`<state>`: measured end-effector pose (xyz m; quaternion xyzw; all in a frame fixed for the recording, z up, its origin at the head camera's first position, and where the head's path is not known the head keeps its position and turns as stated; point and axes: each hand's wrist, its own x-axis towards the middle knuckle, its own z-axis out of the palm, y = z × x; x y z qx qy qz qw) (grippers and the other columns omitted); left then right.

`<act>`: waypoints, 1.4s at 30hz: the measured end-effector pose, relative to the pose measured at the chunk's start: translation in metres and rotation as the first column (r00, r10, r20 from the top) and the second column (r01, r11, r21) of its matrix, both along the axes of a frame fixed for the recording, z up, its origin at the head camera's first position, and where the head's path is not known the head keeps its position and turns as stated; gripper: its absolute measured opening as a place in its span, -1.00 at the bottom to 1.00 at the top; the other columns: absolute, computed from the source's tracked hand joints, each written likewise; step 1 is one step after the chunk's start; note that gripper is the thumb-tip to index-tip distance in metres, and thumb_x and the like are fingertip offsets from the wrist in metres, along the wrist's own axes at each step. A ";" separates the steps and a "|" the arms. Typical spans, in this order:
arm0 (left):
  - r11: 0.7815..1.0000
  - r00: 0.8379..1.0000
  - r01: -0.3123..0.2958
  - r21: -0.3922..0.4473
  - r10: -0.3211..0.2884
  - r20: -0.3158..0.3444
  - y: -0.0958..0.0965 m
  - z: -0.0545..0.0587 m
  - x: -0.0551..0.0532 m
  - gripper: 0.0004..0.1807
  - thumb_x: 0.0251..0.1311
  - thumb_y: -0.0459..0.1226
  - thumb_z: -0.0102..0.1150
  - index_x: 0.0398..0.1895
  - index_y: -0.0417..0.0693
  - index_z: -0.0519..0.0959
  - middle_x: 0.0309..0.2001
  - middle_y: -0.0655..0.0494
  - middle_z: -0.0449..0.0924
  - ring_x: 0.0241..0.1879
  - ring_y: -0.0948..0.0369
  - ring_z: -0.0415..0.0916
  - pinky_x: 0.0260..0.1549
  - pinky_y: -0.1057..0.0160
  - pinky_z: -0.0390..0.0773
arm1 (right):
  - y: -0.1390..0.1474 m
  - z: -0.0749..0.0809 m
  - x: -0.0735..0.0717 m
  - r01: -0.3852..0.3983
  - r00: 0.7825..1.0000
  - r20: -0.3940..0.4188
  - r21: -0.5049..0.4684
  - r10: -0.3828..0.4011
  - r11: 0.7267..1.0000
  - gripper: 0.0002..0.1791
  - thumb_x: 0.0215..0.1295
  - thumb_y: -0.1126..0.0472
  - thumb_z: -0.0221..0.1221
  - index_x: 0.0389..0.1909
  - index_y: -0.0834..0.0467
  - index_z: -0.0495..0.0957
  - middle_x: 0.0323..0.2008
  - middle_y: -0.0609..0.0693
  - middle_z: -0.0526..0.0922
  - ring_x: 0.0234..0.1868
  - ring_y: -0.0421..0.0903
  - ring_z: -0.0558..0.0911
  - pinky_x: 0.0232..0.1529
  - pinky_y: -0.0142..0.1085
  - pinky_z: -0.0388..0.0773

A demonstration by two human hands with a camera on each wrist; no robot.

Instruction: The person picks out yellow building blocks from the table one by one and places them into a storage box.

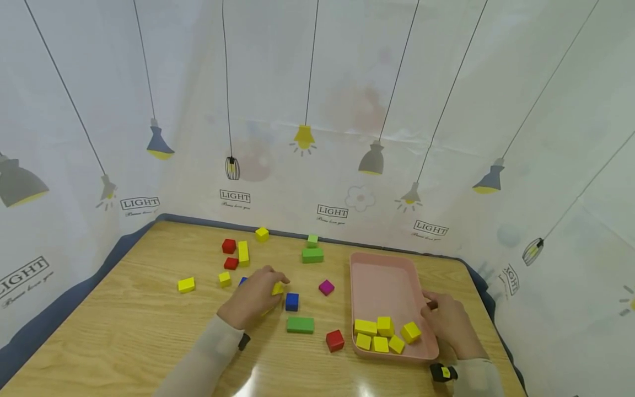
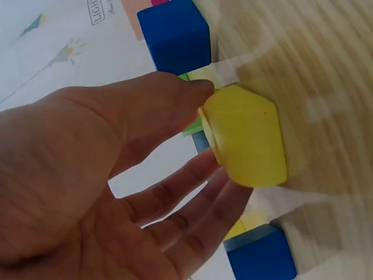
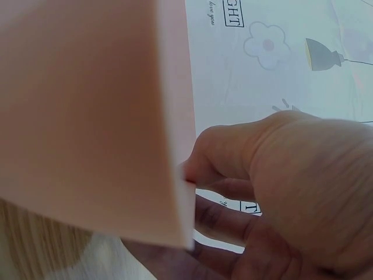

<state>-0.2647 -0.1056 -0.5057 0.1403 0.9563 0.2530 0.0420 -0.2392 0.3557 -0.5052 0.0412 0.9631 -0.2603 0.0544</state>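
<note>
My left hand (image 1: 255,298) reaches down over the left part of the table, thumb and fingers around a yellow block (image 2: 245,137). In the left wrist view the thumb tip is at one side of this block and the fingertips at another. A blue cube (image 1: 292,301) lies just right of that hand, and another blue block (image 2: 262,256) is partly covered by it in the head view. On the right, my right hand (image 1: 451,320) grips the side wall of a pink tray (image 1: 384,264) between thumb and fingers. Several yellow blocks (image 1: 380,344) sit at the tray's near end.
Between hand and tray lie a green block (image 1: 300,325), a red cube (image 1: 334,340) and a magenta block (image 1: 326,287). Farther back are green blocks (image 1: 312,255), red blocks (image 1: 229,246) and several yellow ones (image 1: 243,253). A printed curtain (image 1: 278,82) borders the wooden table.
</note>
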 end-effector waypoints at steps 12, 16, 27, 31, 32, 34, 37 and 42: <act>1.000 0.999 0.031 -0.003 -0.031 -0.022 0.000 -0.004 -0.003 -0.79 0.44 -0.54 0.50 -0.02 -0.11 0.89 -0.04 -0.01 0.79 0.03 0.07 0.66 0.33 -0.11 0.78 | 0.002 -0.001 0.003 -0.029 0.999 -0.027 -0.010 0.029 1.000 -0.34 0.57 0.30 0.23 0.63 0.40 0.50 0.10 0.41 0.86 -0.38 -0.09 0.62 -0.43 -0.29 0.55; 1.000 0.999 0.026 -0.008 -0.026 -0.020 0.000 -0.004 -0.002 -0.79 0.45 -0.54 0.50 -0.01 -0.11 0.89 -0.03 -0.01 0.79 0.05 0.06 0.68 0.33 -0.10 0.79 | 0.001 -0.001 0.001 -0.020 1.000 -0.017 -0.006 0.020 1.000 -0.34 0.58 0.30 0.23 0.64 0.39 0.50 0.10 0.40 0.86 -0.32 -0.07 0.65 -0.38 -0.26 0.59; 1.000 1.000 0.014 0.005 -0.014 -0.017 -0.001 -0.001 -0.005 -0.78 0.49 -0.52 0.46 0.05 -0.10 0.87 0.00 -0.02 0.78 0.06 0.05 0.69 0.33 -0.10 0.80 | 0.000 0.001 -0.001 0.000 1.000 0.010 -0.001 0.000 1.000 -0.33 0.58 0.29 0.22 0.65 0.37 0.49 0.10 0.38 0.85 -0.19 -0.01 0.71 -0.22 -0.20 0.74; 1.000 1.000 0.015 0.008 -0.015 -0.021 -0.002 0.001 -0.004 -0.77 0.49 -0.53 0.46 0.07 -0.12 0.86 0.01 -0.04 0.79 0.07 0.04 0.69 0.33 -0.10 0.80 | -0.001 0.002 -0.001 -0.002 1.000 0.007 -0.005 0.002 1.000 -0.33 0.57 0.29 0.22 0.65 0.37 0.49 0.11 0.38 0.85 -0.21 -0.02 0.69 -0.25 -0.22 0.71; 1.000 1.000 0.015 0.007 -0.015 -0.024 -0.002 0.002 -0.004 -0.77 0.49 -0.53 0.46 0.08 -0.12 0.86 0.01 -0.04 0.78 0.07 0.04 0.69 0.34 -0.09 0.80 | -0.001 0.002 -0.001 -0.001 1.000 0.007 -0.006 0.001 1.000 -0.33 0.58 0.29 0.22 0.66 0.37 0.49 0.11 0.38 0.85 -0.22 -0.02 0.69 -0.25 -0.23 0.71; 1.000 1.000 0.012 0.004 -0.012 -0.026 -0.002 0.003 -0.004 -0.77 0.49 -0.52 0.46 0.08 -0.12 0.86 0.00 -0.04 0.78 0.07 0.04 0.69 0.34 -0.10 0.80 | -0.001 0.002 -0.001 -0.003 1.000 0.004 -0.005 0.003 1.000 -0.33 0.58 0.29 0.22 0.65 0.37 0.49 0.11 0.39 0.85 -0.22 -0.01 0.69 -0.27 -0.23 0.68; 1.000 1.000 0.009 0.000 -0.009 -0.029 -0.001 0.003 -0.004 -0.76 0.49 -0.52 0.47 0.09 -0.11 0.86 0.00 -0.04 0.77 0.06 0.04 0.68 0.34 -0.09 0.80 | -0.002 0.003 0.000 0.003 1.000 0.006 -0.004 -0.003 1.000 -0.33 0.59 0.28 0.22 0.66 0.36 0.48 0.13 0.39 0.85 -0.21 -0.01 0.69 -0.28 -0.26 0.66; 1.000 0.999 0.006 0.001 -0.005 -0.037 0.000 0.004 -0.004 -0.75 0.48 -0.53 0.47 0.10 -0.12 0.86 0.02 -0.05 0.78 0.05 0.04 0.69 0.33 -0.07 0.81 | 0.000 0.001 0.000 -0.004 1.000 -0.002 0.002 0.004 1.000 -0.33 0.59 0.29 0.23 0.66 0.37 0.48 0.12 0.39 0.86 -0.23 -0.01 0.68 -0.29 -0.25 0.65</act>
